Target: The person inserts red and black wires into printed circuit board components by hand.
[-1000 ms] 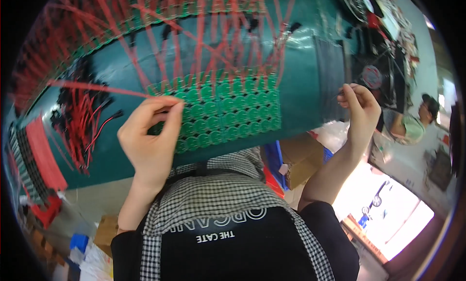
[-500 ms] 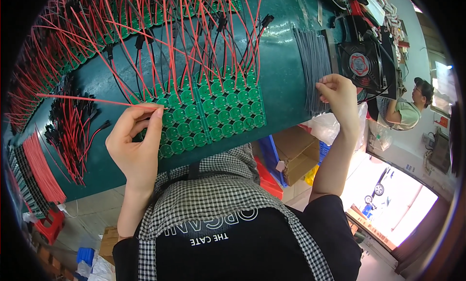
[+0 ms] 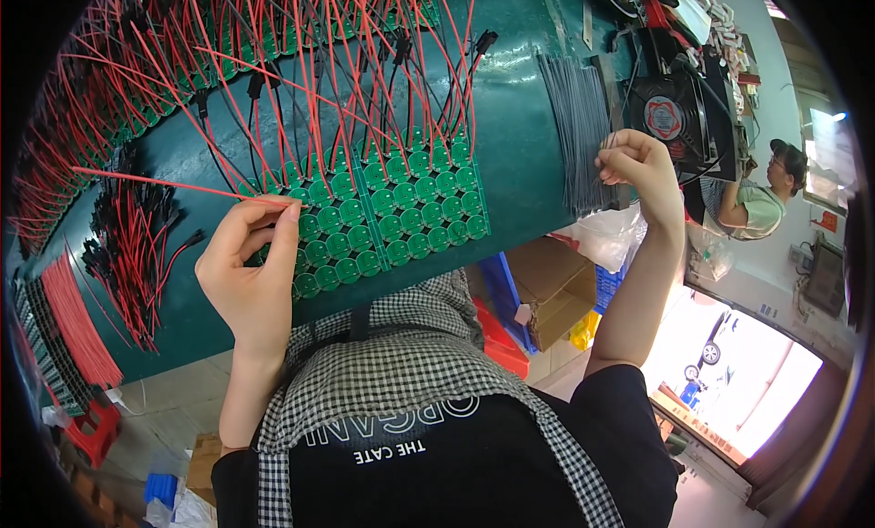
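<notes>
While the left hand (image 3: 246, 268) pinches a red wire (image 3: 155, 181) between thumb and fingertips, the wire stretches leftward above the bench (image 3: 515, 132). The green circuit-board panel (image 3: 401, 200) lies flat just right of that hand, red and black leads (image 3: 314, 100) rising from its far rows. The right hand (image 3: 647, 173) is curled beside the grey wires (image 3: 574, 127) — whether it grips one, I cannot tell. A black fan (image 3: 663, 118) stands beyond it; bundled connector leads (image 3: 137, 255) lie at left.

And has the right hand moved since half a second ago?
Yes, slightly: judged against the black fan, the right hand has shifted rightward and closer to it.
</notes>
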Available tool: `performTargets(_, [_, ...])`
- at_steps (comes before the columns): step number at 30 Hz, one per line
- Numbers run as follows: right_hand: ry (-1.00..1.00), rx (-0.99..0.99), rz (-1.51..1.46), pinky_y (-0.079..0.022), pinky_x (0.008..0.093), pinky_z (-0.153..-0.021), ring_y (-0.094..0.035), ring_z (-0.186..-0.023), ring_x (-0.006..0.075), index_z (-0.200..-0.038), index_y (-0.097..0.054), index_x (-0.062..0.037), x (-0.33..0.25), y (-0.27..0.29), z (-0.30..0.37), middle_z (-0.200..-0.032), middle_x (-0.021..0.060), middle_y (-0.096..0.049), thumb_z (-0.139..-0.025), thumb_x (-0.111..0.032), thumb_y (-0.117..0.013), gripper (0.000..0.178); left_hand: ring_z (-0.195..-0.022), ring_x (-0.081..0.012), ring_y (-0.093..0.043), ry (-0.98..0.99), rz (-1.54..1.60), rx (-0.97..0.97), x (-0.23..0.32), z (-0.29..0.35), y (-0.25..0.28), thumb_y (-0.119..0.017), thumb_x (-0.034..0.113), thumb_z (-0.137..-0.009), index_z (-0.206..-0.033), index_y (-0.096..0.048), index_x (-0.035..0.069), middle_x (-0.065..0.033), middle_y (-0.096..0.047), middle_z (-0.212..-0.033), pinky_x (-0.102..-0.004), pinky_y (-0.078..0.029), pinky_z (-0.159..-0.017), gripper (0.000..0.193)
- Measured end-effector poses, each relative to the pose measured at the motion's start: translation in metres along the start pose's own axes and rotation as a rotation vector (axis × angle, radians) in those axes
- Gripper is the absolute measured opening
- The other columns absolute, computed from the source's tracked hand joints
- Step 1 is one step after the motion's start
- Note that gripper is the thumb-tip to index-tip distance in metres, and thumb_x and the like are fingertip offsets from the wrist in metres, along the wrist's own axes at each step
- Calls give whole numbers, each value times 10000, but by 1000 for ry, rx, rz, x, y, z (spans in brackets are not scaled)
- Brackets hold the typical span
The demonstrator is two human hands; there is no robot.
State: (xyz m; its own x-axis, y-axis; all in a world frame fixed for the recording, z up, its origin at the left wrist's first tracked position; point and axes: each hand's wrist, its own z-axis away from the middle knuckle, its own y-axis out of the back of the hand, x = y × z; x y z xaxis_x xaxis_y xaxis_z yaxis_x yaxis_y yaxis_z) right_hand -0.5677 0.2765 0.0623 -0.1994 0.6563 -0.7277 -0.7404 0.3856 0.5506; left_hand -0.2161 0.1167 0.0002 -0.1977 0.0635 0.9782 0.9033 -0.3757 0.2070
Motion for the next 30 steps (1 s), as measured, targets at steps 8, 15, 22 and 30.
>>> performTargets(8, [286, -174, -604, -505, 213, -610, -622, -665, 118, -886, -583, 28, -50, -113, 40, -872, 111, -637, -836, 1, -629, 73, -732, -91, -634, 30, 8, 16, 7, -6, -7, -668, -22, -802, -877, -646, -39, -57, -664, -805, -213, -517, -636, 81])
performTargets(15, [488, -223, -545, -532, 218, -640, -642, -753, 128, -874, -590, 72, -68, -201, 46, -903, 107, -634, -811, 54, -658, 95, -726, -110, -651, 40, 5, 28, 8, -5, -3, -664, -30, -789, -877, -648, -37, -71, -677, -822, -223, -526, -610, 89])
performTargets(22, [629, -125, -481, -562, 226, -636, -659, -731, 153, -832, -624, 78, -62, -218, 37, -885, 118, -649, -789, 63, -673, 67, -720, -119, -657, 57, 31, -3, 11, -5, 0, -659, -35, -788, -880, -645, -41, -83, -675, -823, -226, -529, -609, 93])
performTargets(30, [602, -119, -520, -569, 231, -627, -661, -734, 161, -829, -626, 91, -63, -218, 40, -877, 128, -650, -772, 97, -670, 72, -717, -120, -658, 46, 29, -13, 10, -6, 0, -654, -38, -790, -883, -648, -34, -83, -675, -818, -232, -530, -614, 94])
